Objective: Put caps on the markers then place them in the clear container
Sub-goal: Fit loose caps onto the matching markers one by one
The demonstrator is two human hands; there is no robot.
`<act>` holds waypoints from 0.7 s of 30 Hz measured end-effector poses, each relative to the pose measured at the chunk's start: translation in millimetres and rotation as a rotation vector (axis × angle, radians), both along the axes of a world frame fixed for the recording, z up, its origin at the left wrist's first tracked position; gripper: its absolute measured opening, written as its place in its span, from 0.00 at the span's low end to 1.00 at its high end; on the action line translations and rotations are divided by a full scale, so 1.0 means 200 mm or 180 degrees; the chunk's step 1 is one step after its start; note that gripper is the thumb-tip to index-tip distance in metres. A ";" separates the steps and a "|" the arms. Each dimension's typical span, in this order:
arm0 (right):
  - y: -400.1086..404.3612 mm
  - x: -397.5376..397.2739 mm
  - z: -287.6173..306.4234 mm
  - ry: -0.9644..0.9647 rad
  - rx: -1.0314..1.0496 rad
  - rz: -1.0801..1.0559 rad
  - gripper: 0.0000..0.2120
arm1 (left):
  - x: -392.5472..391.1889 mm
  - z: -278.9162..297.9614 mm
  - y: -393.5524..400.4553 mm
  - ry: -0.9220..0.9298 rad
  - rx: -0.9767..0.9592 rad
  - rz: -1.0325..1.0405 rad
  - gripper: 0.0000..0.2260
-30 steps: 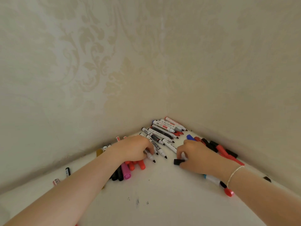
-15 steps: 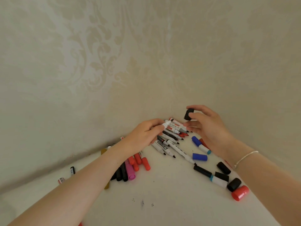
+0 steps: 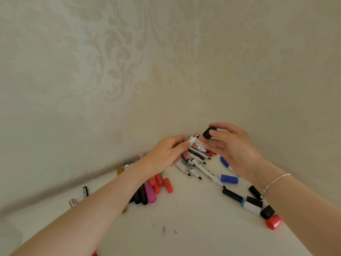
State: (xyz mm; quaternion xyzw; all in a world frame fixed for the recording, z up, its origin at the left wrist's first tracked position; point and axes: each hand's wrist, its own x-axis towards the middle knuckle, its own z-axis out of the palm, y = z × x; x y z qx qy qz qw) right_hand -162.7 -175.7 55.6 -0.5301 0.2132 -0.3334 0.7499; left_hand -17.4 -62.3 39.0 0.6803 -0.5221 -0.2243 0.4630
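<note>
While left hand (image 3: 167,153) pinching uncapped white marker (image 3: 193,140) and right hand (image 3: 233,145) gripping black cap (image 3: 209,132) just beside its tip, centre-right of frame: capping step, next needing cap aligned and pushed on; clear container not visible.

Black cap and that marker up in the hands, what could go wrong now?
The left hand holds the marker tip bare, so the right hand could get inked bringing the black cap. The tip looks small, so colours may mismatch. Knocked loose caps may roll.
</note>
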 end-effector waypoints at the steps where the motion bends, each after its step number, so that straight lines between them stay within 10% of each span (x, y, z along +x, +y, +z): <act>1: 0.00 0.00 0.00 0.0011 0.0009 0.0003 0.10 | 0.00 0.00 0.00 -0.0003 0.0003 0.0002 0.09; 10: -0.01 0.01 -0.01 -0.0063 0.0392 0.0084 0.09 | 0.00 0.01 0.02 -0.0061 0.0001 0.0007 0.10; 21: -0.02 0.03 0.02 0.0589 -0.0863 -0.0241 0.06 | 0.03 0.03 0.04 -0.0220 -0.0073 0.0203 0.09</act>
